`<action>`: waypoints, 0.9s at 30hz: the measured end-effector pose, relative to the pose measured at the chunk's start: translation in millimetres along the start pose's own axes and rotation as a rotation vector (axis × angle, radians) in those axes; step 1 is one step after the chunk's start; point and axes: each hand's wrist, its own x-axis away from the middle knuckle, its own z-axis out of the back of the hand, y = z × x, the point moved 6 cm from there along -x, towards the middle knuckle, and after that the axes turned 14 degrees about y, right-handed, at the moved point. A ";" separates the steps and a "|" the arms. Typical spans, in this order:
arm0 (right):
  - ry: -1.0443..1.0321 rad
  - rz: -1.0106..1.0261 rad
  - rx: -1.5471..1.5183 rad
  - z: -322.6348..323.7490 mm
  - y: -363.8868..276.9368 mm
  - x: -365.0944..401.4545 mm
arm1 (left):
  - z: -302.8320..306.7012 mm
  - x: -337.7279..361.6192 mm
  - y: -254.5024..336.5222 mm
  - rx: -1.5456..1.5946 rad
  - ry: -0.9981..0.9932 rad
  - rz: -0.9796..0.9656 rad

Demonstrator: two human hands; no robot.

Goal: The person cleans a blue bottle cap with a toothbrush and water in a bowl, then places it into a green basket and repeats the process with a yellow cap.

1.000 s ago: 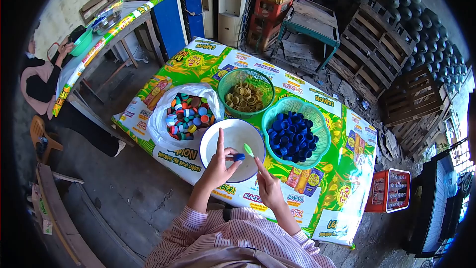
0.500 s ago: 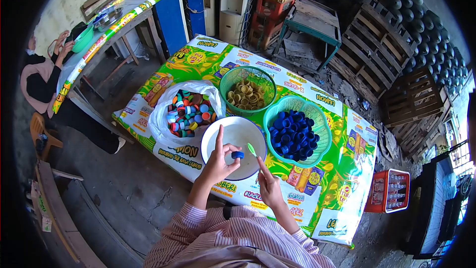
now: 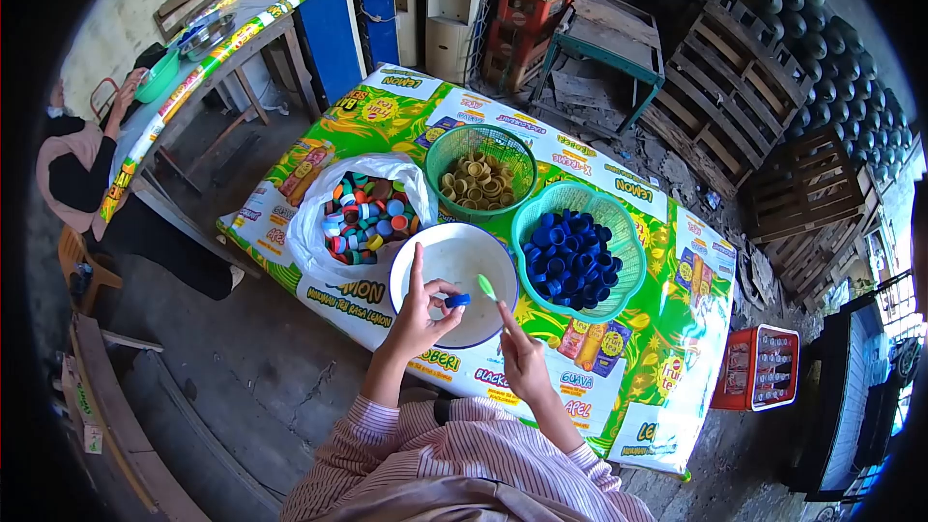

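Note:
A dark blue bottle cap is pinched between the thumb and fingers of my left hand, whose index finger points up. My right hand is closed around a slim tool with a bright green, leaf-shaped end, its tip angled toward the cap. Both hands are over the near part of a white enamel bowl with a dark blue rim. A teal plastic basket full of blue caps stands to the right of the bowl. Mixed coloured caps fill a white plastic bag to the left.
Behind the bowl, a green mesh basket holds tan ring-shaped pieces. Bright printed sheeting covers the table. At upper left, a person works beside a teal bowl. A red bottle crate stands at right, below wooden pallets.
My hands, the cap and the green-ended tool have shifted very slightly left. The grip of both hands is the same. The person at upper left has moved their arms a little.

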 end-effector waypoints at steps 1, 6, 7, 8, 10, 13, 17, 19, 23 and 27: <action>0.030 0.079 -0.043 1.7 -2.0 0.6 | 1.7 -1.1 -0.1 -0.002 0.002 -0.001; 0.016 0.001 -0.050 0.4 0.4 0.4 | -1.2 -0.9 6.6 -0.165 -0.046 -0.092; 0.029 -0.025 0.000 0.8 7.4 -2.5 | -1.6 -0.4 5.8 -0.164 -0.045 -0.091; 0.029 -0.024 -0.001 1.9 7.5 -2.0 | -1.3 -0.9 6.0 -0.201 -0.047 -0.117; 0.045 0.112 -0.072 5.3 -1.9 0.6 | 0.2 -1.9 7.0 -0.239 -0.047 -0.141; 0.014 0.104 -0.015 0.5 -1.5 -0.6 | 1.6 -5.0 5.6 -0.306 -0.072 -0.121; 0.012 0.100 0.047 1.4 1.3 -3.1 | 2.9 -8.1 5.8 -0.395 -0.091 -0.146; 0.012 0.248 -0.027 -2.0 -8.1 -0.9 | 3.9 -9.0 5.8 -0.404 -0.094 -0.145; -0.045 -0.034 0.052 -3.4 8.8 -6.0 | 0.8 -9.1 9.5 -0.447 -0.123 -0.194; -0.018 0.196 -0.071 -3.9 -4.4 -3.1 | 5.3 -12.8 9.2 -0.477 -0.124 -0.135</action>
